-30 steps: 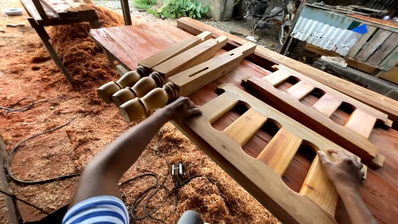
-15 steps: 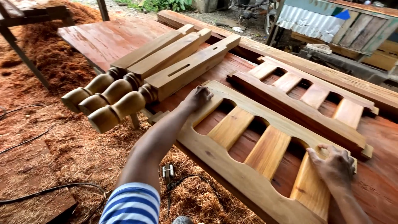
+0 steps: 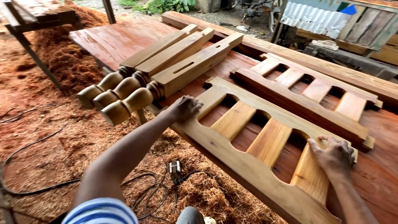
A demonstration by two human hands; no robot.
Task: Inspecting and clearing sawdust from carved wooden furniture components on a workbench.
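Observation:
A slatted wooden panel (image 3: 248,166) with several flat slats lies across the reddish workbench (image 3: 120,39). My left hand (image 3: 184,108) rests on the panel's left end, fingers curled over the frame. My right hand (image 3: 333,155) presses flat on a slat near the panel's right end. Neither hand lifts the panel off the bench.
Three turned wooden legs (image 3: 166,68) lie side by side on the bench beyond my left hand. A second slatted panel (image 3: 306,97) lies further back. Sawdust and shavings (image 3: 62,62) cover the ground, with black cables (image 3: 149,199) and a small tool (image 3: 175,168) below the bench edge.
The view has swung left and closer. Both hands stay on the near panel, the left hand still at its left end, the right hand still on a slat.

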